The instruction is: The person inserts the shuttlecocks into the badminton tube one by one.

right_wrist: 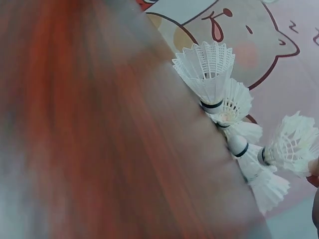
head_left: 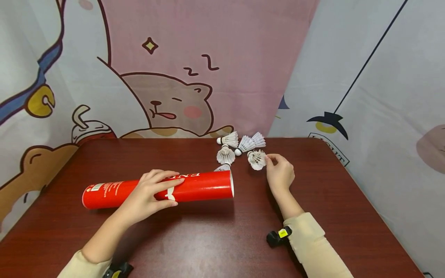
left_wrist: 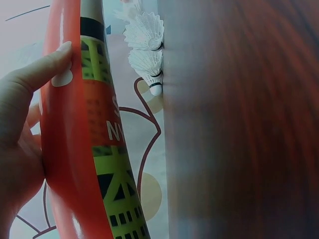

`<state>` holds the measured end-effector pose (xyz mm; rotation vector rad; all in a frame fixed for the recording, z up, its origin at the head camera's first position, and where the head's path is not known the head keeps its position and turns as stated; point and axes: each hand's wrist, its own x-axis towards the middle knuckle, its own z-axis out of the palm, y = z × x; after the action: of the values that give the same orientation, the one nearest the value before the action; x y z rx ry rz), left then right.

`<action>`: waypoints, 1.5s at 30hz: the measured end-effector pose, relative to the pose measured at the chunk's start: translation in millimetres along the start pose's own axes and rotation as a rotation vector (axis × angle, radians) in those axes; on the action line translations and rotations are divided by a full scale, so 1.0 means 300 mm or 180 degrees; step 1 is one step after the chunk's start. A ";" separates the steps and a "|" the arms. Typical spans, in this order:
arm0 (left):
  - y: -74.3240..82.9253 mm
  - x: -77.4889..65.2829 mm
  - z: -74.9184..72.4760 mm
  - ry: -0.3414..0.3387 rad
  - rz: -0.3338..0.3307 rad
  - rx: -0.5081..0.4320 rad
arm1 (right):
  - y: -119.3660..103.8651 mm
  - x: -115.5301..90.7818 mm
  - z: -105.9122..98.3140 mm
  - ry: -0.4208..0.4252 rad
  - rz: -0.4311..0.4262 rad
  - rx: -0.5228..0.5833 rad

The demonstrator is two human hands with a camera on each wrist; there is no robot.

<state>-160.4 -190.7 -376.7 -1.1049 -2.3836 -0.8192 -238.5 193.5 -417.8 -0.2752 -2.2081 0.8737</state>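
My left hand (head_left: pixel 147 197) grips a long red shuttlecock tube (head_left: pixel 205 189) around its middle, fingers over the top and thumb along the near side. The tube lies sideways above the table, its white-rimmed end pointing right and a shadow beneath it. In the left wrist view the tube (left_wrist: pixel 70 149) shows a green and black printed band. Between thumb and fingers, my right hand (head_left: pixel 281 173) pinches the feather skirt of a white shuttlecock (head_left: pixel 257 160). That shuttlecock (right_wrist: pixel 294 142) appears cork-left at the right edge of the right wrist view, fingertips at its skirt.
Several more white shuttlecocks lie near the table's back edge, among them one on its side (head_left: pixel 228 139) and one with skirt facing forward (head_left: pixel 226 155). Another (head_left: pixel 223 168) is partly hidden behind the tube. A cartoon-print cloth (head_left: pixel 243 58) hangs behind the brown table (head_left: pixel 208 243).
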 end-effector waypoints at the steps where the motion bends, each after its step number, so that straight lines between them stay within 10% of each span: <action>1: -0.001 0.000 0.000 0.0001 0.0000 0.0000 | 0.000 0.002 -0.008 -0.0028 0.0002 0.0030; 22: -0.005 -0.003 0.000 -0.0009 -0.0028 -0.0017 | -0.056 -0.003 -0.206 -0.0979 -0.0420 0.1653; 45: 0.001 0.000 -0.001 -0.0007 -0.0019 -0.0015 | -0.221 -0.103 -0.256 -0.1690 -0.0791 0.1914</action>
<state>-160.1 -190.8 -376.5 -1.1016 -2.3892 -0.8265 -158.3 169.4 -352.8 0.5651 -2.2334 1.5344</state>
